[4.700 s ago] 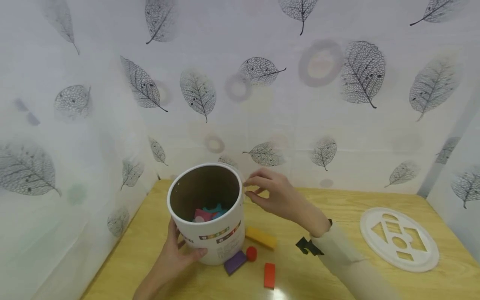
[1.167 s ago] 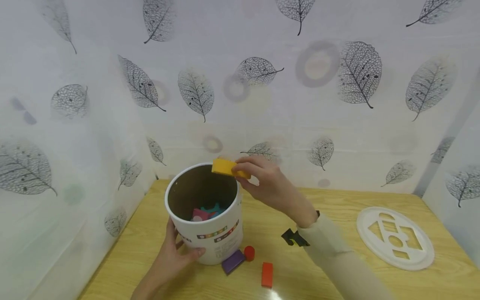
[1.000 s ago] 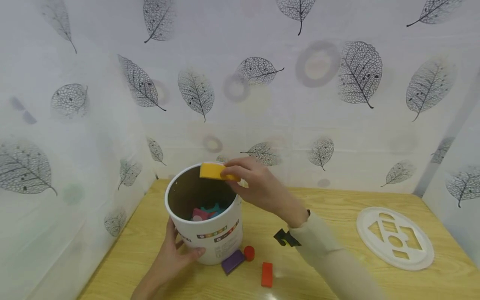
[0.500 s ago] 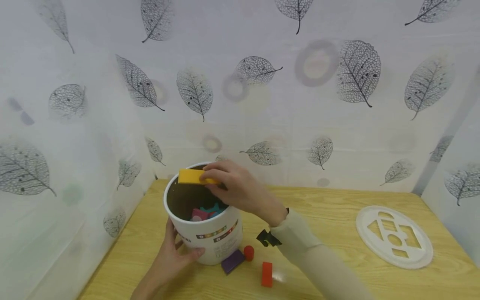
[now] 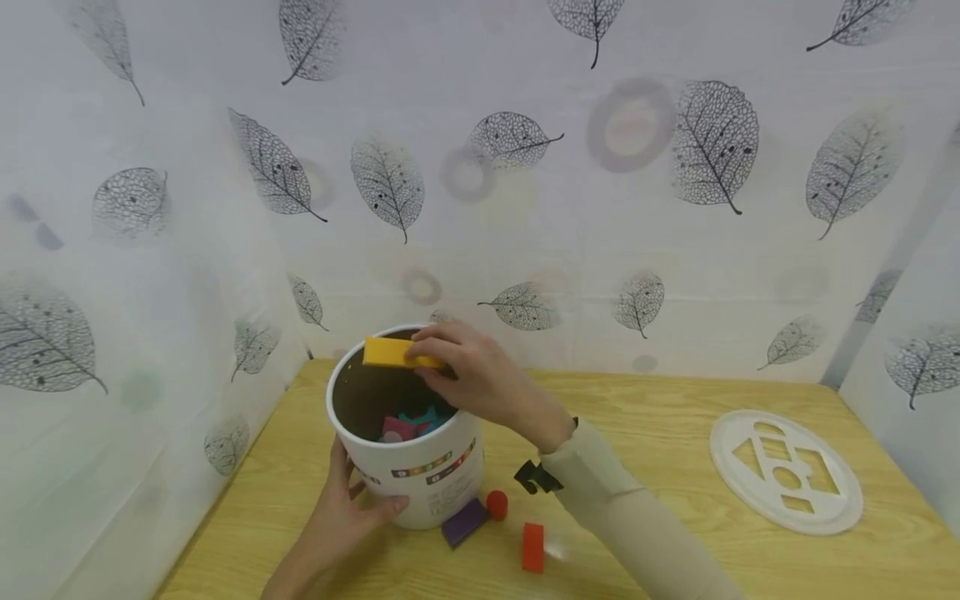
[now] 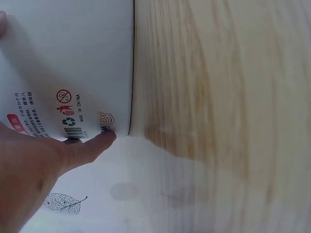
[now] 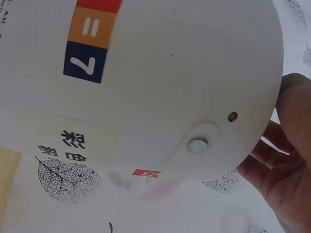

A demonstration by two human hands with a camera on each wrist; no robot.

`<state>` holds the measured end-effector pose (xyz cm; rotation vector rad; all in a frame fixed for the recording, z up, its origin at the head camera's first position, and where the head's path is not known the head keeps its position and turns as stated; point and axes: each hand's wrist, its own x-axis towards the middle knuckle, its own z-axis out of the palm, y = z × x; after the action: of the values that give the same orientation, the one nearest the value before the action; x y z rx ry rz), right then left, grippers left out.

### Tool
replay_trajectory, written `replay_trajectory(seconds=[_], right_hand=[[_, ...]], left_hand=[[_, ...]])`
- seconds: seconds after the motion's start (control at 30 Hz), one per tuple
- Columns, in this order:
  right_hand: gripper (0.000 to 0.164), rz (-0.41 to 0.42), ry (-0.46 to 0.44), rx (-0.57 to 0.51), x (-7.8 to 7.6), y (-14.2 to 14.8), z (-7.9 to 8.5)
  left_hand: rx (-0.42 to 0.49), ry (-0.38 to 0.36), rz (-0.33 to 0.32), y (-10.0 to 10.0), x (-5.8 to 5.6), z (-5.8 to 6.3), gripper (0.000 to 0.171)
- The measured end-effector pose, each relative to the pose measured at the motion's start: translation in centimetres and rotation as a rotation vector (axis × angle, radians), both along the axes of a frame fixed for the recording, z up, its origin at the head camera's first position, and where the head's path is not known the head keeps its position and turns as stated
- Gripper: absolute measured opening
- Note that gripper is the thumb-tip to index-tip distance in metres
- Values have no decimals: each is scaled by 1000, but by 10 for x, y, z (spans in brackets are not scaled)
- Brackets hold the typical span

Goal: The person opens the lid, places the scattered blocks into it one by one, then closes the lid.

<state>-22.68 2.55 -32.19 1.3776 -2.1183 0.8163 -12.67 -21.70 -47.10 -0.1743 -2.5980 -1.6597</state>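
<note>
A white bucket (image 5: 408, 471) stands on the wooden table, its mouth tilted towards the head camera. Inside lie a pink block (image 5: 399, 429) and a teal piece (image 5: 420, 417), among other pieces. My left hand (image 5: 341, 512) grips the bucket's lower left side, thumb across the front; some of its fingers are hidden behind the wall. My right hand (image 5: 480, 375) pinches one end of a yellow rectangular block (image 5: 384, 352) over the bucket's mouth. In the right wrist view that hand (image 7: 291, 160) is partly hidden by the bucket's rim, and the block is out of sight.
Right beside the bucket's base lie a purple block (image 5: 465, 522) and a red cylinder (image 5: 497, 505). A red rectangular block (image 5: 533, 547) is nearer the front. Far right lies a white disc (image 5: 831, 518) with cut-out shapes. Leaf-print curtains (image 5: 450, 275) border the table.
The yellow block, first lying on the table beside the bucket, was picked up by my right hand and carried left over the mouth. Lately it shifts slightly right. My left hand keeps its place.
</note>
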Motion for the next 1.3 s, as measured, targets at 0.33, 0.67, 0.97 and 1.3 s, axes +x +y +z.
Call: replay_trajectory(seconds=[0.33,0.67,0.97,1.3], right_hand=[[20,-7,8,-3,-1,1,-3],[26,-25,-16,-16,0,2,-3],[23,-57,37,-37,0,9,-4],[24,7,100,-114,8,47,-1]], left_hand=[[-6,12,3,0,1,-2,128],[1,22,-11,0,1,-3,127],[12,27,-15,-1,1,-5,126],[13,33,-12,0,1,-4,126]])
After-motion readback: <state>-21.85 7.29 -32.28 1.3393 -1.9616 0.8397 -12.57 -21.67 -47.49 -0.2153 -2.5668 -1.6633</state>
